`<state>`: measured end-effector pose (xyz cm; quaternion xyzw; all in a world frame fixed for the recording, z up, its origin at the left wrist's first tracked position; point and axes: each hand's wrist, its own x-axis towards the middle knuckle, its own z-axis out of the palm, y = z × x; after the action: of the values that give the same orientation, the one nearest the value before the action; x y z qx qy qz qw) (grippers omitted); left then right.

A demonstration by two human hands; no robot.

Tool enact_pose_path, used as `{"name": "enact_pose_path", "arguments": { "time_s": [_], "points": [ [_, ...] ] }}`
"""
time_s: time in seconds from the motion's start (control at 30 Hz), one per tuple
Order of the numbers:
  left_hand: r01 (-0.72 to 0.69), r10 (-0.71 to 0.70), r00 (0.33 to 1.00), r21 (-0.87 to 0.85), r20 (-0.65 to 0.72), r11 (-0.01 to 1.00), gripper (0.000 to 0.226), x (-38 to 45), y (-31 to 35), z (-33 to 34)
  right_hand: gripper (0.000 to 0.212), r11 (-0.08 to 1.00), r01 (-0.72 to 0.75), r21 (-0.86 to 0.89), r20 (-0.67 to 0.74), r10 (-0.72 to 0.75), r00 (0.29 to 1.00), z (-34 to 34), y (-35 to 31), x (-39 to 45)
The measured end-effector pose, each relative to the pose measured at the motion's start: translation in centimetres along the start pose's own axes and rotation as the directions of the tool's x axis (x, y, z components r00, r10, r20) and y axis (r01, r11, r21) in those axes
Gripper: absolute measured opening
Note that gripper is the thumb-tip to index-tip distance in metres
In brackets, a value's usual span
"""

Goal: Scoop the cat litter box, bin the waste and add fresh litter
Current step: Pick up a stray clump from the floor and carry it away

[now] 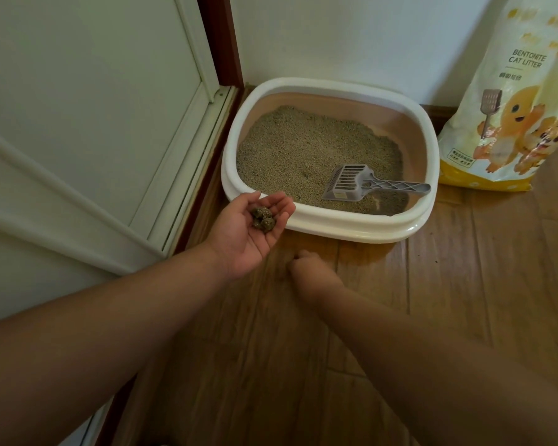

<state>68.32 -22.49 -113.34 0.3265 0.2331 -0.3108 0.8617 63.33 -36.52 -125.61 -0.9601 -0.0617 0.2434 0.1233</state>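
A white-rimmed litter box (400, 225) sits on the wooden floor against the wall, filled with grey-brown litter (303, 149). A grey slotted scoop (351, 183) lies in the litter at the front right, its handle resting toward the right rim. My left hand (248, 233) is palm up just in front of the box's left corner, cupping dark waste clumps (264, 217). My right hand (313, 272) is low over the floor in front of the box, fingers curled down and pinched together; what they touch is hidden.
A yellow and white bag of bentonite cat litter (503, 107) stands against the wall right of the box. A white door (87, 123) with a dark red frame (219, 40) is at the left. Wooden floor (448, 284) extends toward me.
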Motion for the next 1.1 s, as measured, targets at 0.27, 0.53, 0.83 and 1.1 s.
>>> {"name": "enact_pose_path", "arguments": {
  "time_s": [0.27,0.53,0.83,1.1],
  "points": [
    [0.025,-0.025,1.0,0.017,0.003,1.0,0.038,-0.3,-0.5,-0.2,0.017,0.998,-0.03,0.057,0.022,0.029,0.999,-0.4,-0.1,-1.2],
    [0.05,-0.048,0.999,0.068,-0.022,0.996,0.039,0.5,-2.7,0.8,0.007,0.938,0.242,0.247,-0.474,-0.101,0.875,-5.5,4.0,-5.6],
    [0.174,-0.19,0.978,0.161,0.091,0.972,0.036,1.4,-6.1,4.6,0.02,0.816,0.572,0.086,-0.703,-0.357,0.615,-11.7,3.8,-8.2],
    [0.12,-0.134,0.981,0.105,0.139,0.987,0.043,0.8,-5.5,8.6,0.033,0.886,0.441,0.142,-0.678,-0.237,0.696,-15.4,3.9,-8.7]
  ]
}}
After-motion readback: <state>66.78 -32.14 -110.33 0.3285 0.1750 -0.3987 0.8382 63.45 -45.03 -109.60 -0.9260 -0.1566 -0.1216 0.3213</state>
